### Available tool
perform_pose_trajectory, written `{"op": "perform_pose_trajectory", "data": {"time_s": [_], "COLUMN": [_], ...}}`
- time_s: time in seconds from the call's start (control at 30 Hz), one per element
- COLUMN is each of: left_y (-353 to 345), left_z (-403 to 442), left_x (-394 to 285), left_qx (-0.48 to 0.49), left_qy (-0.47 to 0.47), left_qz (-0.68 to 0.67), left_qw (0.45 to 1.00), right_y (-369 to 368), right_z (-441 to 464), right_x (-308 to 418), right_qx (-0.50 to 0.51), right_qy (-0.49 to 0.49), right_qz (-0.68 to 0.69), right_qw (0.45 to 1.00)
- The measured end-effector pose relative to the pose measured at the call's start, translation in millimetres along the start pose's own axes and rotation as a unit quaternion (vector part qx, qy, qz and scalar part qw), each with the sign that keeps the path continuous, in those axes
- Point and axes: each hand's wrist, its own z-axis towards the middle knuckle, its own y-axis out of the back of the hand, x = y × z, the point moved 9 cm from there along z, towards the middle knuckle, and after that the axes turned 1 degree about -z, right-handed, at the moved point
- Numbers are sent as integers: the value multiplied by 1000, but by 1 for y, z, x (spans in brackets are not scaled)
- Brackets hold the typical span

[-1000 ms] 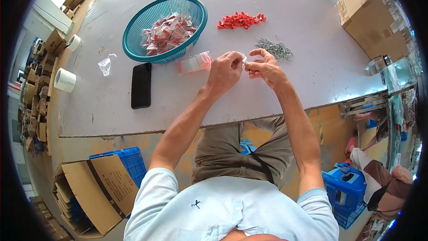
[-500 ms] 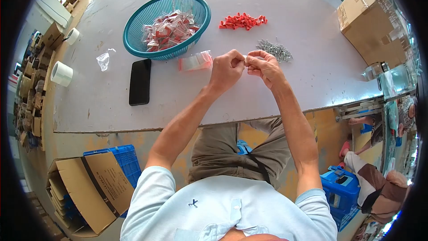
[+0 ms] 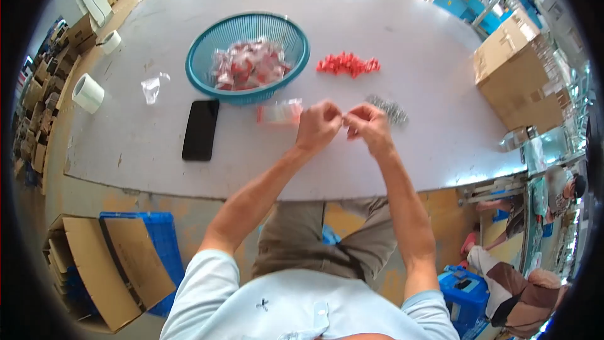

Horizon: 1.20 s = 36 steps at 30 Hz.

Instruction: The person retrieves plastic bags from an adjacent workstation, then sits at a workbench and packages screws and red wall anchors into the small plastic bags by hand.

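Both forearms are extended forward over the near edge of the counter (image 3: 440, 145) and angled inward, so that the hands are brought nearly together in front of the body. The left hand (image 3: 319, 124) is turned toward the right, its fingers curled and its thumb and forefinger drawn into a narrow pinch. The right hand (image 3: 369, 127) is turned to face it, with the forefinger bent over toward the thumb and the grip likewise narrow. The fingertips are almost met; whether a small item is held between them cannot be told, the area being blurred and partly covered. A stack of clear bags (image 3: 280, 111) with red edging is noted just beside the left hand, on its outer side. A pile of metal screws (image 3: 395, 112) is partly hidden behind the right hand. Beyond the hands, a heap of red pieces (image 3: 348, 64) is laid on the counter, and red-and-clear packets (image 3: 251, 66) are contained in a teal basket (image 3: 196, 66). A black phone (image 3: 201, 130) is placed near the basket.
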Motion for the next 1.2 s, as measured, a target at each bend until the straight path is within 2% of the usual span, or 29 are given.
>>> {"op": "perform_pose_trajectory", "data": {"time_s": [0.03, 0.1, 0.27, 0.33, 0.37, 0.5, 0.53, 0.6, 0.63, 0.73, 0.87, 0.93, 0.97, 1.03, 1.07, 1.13, 1.2], "left_y": [-2, -4, 1, -1, -3, -3, -1, -1, -2, 1, 4, 7, 8, 10, 9, 10, 11], "left_z": [0, 7, 2, 2, 2, 3, 4, 4, 4, 5, 7, 8, 9, 11, 11, 11, 11], "left_x": [6, 1, 11, 14, 13, 6, 9, 15, 16, 21, 18, 21, 23, 21, 23, 23, 21], "left_qx": [6, 12, 16, 23, 30, 29, 26, 26, 27, 25, 29, 17, 13, 4, 2, -9, -9], "left_qy": [-1, -6, 49, 55, 43, 19, 24, 34, 40, 76, 87, 100, 104, 90, 95, 86, 92], "left_qz": [15, 22, 12, 5, 14, 26, 16, 12, 8, -17, -21, -45, -47, -20, -20, -29, -30], "left_qw": [1000, 1000, 999, 998, 999, 999, 999, 999, 999, 997, 996, 994, 993, 996, 995, 996, 995], "right_y": [2, -3, -7, -5, -7, -11, -10, -9, -11, -11, -11, 29, 42, 80, 84, 87, 81], "right_z": [3, -1, -7, -7, -9, -12, -12, -9, -6, -2, 3, 23, 41, 74, 87, 112, 130], "right_x": [8, 9, 16, 23, 37, 48, 46, 33, 28, 29, 39, 54, 50, 51, 50, 48, 49], "right_qx": [-3, -19, -20, -42, -88, -101, -98, -66, -47, -28, 48, -65, -60, -170, -166, -169, -165], "right_qy": [19, -5, -3, 24, 107, 113, 111, 48, 53, 57, 60, 87, 85, 135, 133, 115, 136], "right_qz": [-9, -27, -10, -165, -273, -320, -319, -144, -78, -149, -134, -147, -150, -307, -308, -401, -424], "right_qw": [1000, 999, 1000, 985, 952, 935, 936, 986, 994, 987, 988, 983, 983, 927, 927, 893, 880]}}
